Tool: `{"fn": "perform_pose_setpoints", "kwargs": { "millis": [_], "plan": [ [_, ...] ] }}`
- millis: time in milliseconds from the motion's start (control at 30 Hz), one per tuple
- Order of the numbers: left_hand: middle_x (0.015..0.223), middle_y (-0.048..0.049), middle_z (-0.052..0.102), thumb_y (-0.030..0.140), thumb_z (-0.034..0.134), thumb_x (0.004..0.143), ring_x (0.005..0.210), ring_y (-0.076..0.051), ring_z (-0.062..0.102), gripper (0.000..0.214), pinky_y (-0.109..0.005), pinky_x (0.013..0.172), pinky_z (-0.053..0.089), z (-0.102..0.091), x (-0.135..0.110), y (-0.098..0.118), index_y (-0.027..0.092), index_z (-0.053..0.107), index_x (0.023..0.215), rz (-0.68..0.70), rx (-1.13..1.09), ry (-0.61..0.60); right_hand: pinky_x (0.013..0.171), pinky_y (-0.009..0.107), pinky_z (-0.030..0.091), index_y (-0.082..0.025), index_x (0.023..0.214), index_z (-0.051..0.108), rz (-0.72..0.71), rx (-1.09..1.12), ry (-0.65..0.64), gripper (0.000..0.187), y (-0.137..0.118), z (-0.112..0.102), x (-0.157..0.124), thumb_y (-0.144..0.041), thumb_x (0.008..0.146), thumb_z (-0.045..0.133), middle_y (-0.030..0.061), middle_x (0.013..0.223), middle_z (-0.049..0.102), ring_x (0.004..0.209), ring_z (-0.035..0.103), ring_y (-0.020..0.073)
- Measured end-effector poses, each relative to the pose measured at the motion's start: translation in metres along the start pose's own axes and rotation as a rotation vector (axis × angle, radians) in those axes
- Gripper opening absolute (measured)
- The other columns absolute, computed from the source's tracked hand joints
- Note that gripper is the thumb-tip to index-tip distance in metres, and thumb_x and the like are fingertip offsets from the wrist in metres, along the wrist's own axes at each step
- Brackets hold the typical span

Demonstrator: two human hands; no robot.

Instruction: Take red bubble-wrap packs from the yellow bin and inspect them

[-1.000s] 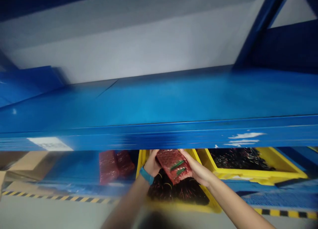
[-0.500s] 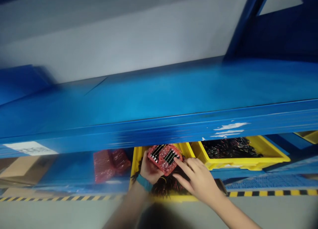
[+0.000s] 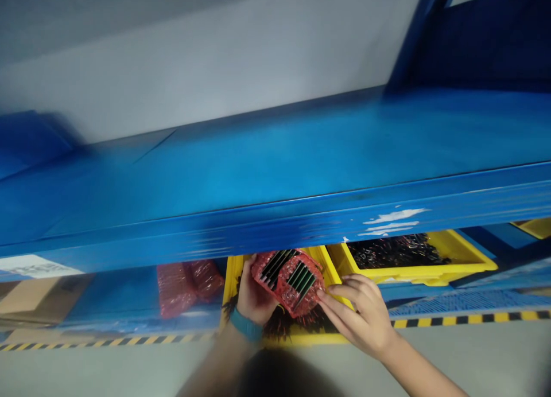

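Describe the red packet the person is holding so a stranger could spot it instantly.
Under the blue steel shelf, find the yellow plastic bin of dark parts. Just above it, the left hand cradles a red bubble-wrap packet while the right hand touches its edge. Unlike the red packets lying to the left, it shows dark ribbed bars through the wrap.

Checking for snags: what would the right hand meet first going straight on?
The red bubble-wrap packet in the left hand: fingertips of the right hand sit at its edge, though depth is unclear.
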State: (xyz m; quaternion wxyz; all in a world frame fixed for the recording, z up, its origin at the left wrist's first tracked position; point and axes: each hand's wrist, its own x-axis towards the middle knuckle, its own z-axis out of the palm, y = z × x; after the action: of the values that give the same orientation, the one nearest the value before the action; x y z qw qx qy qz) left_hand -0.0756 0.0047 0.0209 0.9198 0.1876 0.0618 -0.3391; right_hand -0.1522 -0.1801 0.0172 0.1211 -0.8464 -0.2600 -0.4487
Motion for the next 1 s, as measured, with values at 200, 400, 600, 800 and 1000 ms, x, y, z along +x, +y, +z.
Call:
{"fn": "perform_pose_setpoints", "kwargs": {
  "millis": [200,400,600,800,1000],
  "plan": [
    [0.104,-0.0046,0.063,0.042,0.045,0.080,0.108,-0.023,0.050,0.038,-0.038,0.097,0.033,-0.003,0.000,-0.004,0.017,0.058,0.106,-0.041,0.013,-0.056,0.079,0.034,0.039,-0.020,0.080,0.058,-0.122,-0.040,-0.135,0.007,0.000,-0.009,0.007,-0.017,0.073,0.058,-0.0035,0.109,0.056,0.082,0.048,0.0128],
    [0.100,-0.0070,0.065,0.041,0.042,0.082,0.097,-0.022,0.056,0.038,-0.040,0.096,0.034,-0.006,-0.002,-0.009,0.013,0.059,0.103,-0.094,-0.008,-0.098,0.080,0.034,0.038,-0.017,0.090,0.055,-0.074,0.057,-0.087,0.025,-0.004,-0.006,0.011,-0.030,0.071,0.063,0.0023,0.090,0.061,0.082,0.050,0.0139],
    [0.097,-0.0057,0.066,0.038,0.042,0.083,0.096,-0.021,0.057,0.033,-0.038,0.095,0.034,0.000,-0.007,-0.012,0.015,0.062,0.096,-0.090,0.019,-0.084,0.079,0.038,0.039,-0.012,0.107,0.052,-0.039,0.038,-0.124,0.047,-0.010,-0.005,0.009,-0.035,0.068,0.065,0.0058,0.082,0.057,0.083,0.047,0.0172],
    [0.104,-0.0097,0.063,0.040,0.040,0.083,0.104,-0.024,0.053,0.042,-0.038,0.097,0.032,0.003,-0.010,-0.015,0.011,0.056,0.108,-0.067,0.051,-0.101,0.080,0.036,0.038,-0.018,0.094,0.058,-0.117,-0.120,-0.004,0.040,-0.010,-0.009,0.008,-0.045,0.064,0.066,0.0038,0.100,0.058,0.093,0.044,0.0200],
    [0.100,-0.0077,0.064,0.039,0.041,0.083,0.100,-0.023,0.055,0.038,-0.039,0.095,0.034,0.000,-0.011,-0.018,0.013,0.057,0.107,-0.061,0.019,-0.073,0.078,0.036,0.038,-0.019,0.085,0.057,-0.092,-0.081,-0.011,0.038,-0.009,-0.009,0.009,-0.048,0.062,0.066,0.0054,0.095,0.058,0.089,0.046,0.0198]
  ]
}}
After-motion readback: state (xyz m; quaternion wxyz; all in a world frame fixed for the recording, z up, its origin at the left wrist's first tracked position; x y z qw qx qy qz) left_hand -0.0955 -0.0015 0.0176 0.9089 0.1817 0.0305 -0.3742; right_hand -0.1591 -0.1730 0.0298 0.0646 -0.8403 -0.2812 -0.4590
